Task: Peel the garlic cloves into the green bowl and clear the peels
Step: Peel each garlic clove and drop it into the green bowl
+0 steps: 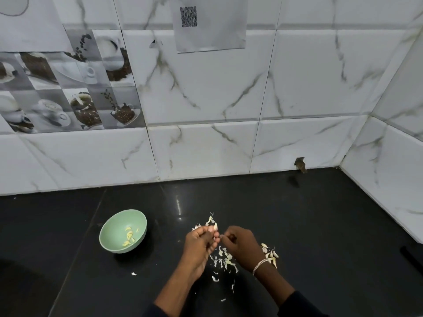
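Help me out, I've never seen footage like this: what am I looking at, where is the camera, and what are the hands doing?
No machine here: a person's two bare hands, filmed by one wide-angle camera worn on the head, looking down. The left hand holds a garlic clove at its fingertips; the right hand seems to pick at its skin. On the black counter lie loose peels below the hands, unpeeled cloves by the right wrist, and a green bowl to the left with peeled cloves inside.
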The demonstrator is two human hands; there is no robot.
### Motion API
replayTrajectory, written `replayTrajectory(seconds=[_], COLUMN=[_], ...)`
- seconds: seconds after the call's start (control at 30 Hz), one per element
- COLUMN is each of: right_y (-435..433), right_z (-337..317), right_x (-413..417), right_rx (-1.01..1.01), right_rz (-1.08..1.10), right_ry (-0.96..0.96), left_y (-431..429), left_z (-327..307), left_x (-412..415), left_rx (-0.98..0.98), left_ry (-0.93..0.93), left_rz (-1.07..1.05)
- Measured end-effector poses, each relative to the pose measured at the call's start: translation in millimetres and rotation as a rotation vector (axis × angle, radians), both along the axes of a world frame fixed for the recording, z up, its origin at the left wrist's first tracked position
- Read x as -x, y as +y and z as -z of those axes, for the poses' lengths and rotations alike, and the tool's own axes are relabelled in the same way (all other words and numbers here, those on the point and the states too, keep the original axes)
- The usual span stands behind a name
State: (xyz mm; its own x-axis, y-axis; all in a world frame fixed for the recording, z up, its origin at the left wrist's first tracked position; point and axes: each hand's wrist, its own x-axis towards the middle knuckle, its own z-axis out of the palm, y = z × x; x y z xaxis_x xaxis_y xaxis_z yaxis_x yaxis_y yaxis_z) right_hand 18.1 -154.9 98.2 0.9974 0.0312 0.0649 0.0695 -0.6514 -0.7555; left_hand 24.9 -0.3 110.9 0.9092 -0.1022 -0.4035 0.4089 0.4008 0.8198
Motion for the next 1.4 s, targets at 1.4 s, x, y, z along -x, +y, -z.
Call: replayTrajectory(seconds=[1.4], right_y=[-2.7], right_z=[-37.3], right_x=[-8.1], right_rx=[-0.236], right_rz=[-0.027], right_ry=[0.124], left_y=[9.1], left_z=[-19.2], left_x=[4.6], left_rx=[-0.681], left_ry=[-0.522], left_rz=[0.144])
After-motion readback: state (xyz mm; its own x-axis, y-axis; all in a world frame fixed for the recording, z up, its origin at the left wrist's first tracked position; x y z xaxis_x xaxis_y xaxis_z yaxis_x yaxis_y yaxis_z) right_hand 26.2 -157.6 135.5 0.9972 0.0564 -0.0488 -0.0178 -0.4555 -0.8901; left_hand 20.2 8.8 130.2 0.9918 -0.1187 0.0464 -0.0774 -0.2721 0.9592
